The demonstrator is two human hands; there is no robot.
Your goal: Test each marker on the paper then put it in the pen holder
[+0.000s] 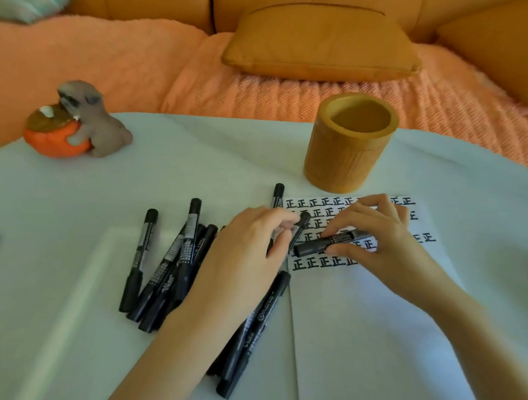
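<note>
Holder [346, 161] is noted upright just beyond the far edge of the paper [360, 325]; only its bare inner wall is seen through the mouth. One marker [327, 242] is held level just above the written rows, pinched between thumb and fingers of the right hand [376, 235], and its dark end is pointed at the left hand [251, 244], by whose curled fingers a thin dark piece [299, 230] is pinched, cap or marker not distinguishable. Spare markers [169, 265] are heaped on the table [75, 206], beside and under the left wrist.
</note>
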